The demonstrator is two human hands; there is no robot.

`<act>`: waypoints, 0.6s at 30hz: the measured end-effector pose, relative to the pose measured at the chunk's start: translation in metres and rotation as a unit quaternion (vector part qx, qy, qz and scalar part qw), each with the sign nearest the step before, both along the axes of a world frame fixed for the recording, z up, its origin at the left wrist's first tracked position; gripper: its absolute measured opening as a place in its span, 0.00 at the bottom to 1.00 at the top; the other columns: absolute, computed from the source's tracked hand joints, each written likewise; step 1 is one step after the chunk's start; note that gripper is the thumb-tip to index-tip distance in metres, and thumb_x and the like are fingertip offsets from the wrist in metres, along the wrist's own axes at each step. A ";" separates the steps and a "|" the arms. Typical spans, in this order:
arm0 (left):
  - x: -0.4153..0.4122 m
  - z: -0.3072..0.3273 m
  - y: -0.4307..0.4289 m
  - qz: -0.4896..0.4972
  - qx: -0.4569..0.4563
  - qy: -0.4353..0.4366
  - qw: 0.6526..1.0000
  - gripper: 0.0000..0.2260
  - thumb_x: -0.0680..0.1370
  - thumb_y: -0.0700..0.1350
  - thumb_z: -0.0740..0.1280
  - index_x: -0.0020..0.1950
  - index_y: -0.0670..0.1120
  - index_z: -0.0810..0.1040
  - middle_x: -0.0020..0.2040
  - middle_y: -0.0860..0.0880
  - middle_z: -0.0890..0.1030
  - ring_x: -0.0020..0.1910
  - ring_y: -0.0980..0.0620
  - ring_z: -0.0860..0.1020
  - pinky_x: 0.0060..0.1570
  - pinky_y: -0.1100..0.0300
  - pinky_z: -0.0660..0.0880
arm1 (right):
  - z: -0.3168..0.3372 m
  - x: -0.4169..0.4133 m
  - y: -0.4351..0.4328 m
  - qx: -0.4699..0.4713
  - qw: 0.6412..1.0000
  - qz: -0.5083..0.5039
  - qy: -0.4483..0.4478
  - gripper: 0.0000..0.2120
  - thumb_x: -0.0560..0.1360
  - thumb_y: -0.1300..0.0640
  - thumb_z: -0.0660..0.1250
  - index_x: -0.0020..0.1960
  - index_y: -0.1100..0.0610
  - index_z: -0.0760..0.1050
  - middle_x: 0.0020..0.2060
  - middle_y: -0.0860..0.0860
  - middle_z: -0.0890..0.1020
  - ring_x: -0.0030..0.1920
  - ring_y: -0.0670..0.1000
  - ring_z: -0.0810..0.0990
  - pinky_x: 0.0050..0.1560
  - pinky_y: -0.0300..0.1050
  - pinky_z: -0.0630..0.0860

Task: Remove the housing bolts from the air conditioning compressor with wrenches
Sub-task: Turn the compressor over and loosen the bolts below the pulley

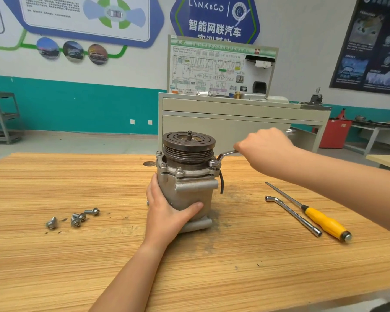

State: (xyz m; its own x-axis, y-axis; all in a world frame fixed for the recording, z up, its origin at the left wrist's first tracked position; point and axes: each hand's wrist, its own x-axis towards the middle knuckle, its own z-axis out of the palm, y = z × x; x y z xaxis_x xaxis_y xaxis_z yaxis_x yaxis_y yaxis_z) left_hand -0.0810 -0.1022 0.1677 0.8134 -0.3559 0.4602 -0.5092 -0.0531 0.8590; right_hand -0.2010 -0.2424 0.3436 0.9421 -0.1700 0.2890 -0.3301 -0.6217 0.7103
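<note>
Wooden table (pixel 54 255), contents listed from the left:

- Loose bolts (pixel 76 218): a small group lying on their sides, well apart from the other items.
- Left hand (pixel 167 212): wrapped round the lower left of the body, thumb pressed across its front.
- Air conditioning compressor (pixel 189 190): standing upright at mid-table, dark grooved pulley (pixel 189 143) on top. Several flange bolts (pixel 179 170) are seated around the housing rim below the pulley.
- Offset ring wrench (pixel 225 155): ring end set over the rim bolt at the right side, handle pointing right.
- Right hand (pixel 265 147): fist closed round the wrench handle.
- L-shaped socket wrench (pixel 293 215): lying flat, right of the compressor.
- Yellow-handled screwdriver (pixel 324 221): lying just beside the socket wrench, roughly parallel to it.
</note>
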 end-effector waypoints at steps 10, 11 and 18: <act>0.000 0.000 0.000 -0.004 0.002 0.000 1.000 0.57 0.58 0.57 0.79 0.76 0.56 0.45 0.73 0.58 0.53 0.64 0.67 0.55 0.64 0.64 0.57 | -0.027 0.047 -0.034 0.078 0.982 0.125 -0.115 0.12 0.78 0.65 0.55 0.57 0.58 0.72 0.53 0.53 0.80 0.54 0.55 0.77 0.59 0.48 0.68; 0.001 -0.001 0.000 -0.004 0.003 0.001 1.000 0.57 0.58 0.58 0.79 0.76 0.56 0.44 0.73 0.57 0.53 0.65 0.66 0.55 0.64 0.64 0.57 | -0.029 0.043 -0.036 0.144 0.957 0.155 -0.196 0.12 0.79 0.62 0.55 0.58 0.58 0.74 0.51 0.54 0.81 0.52 0.56 0.78 0.54 0.49 0.71; 0.001 0.000 0.000 -0.008 0.003 -0.003 1.000 0.57 0.58 0.58 0.79 0.76 0.56 0.45 0.73 0.57 0.53 0.64 0.67 0.55 0.64 0.64 0.57 | -0.027 -0.030 -0.010 0.404 0.792 0.273 -0.368 0.14 0.79 0.59 0.58 0.64 0.55 0.71 0.26 0.47 0.71 0.25 0.46 0.71 0.27 0.40 0.66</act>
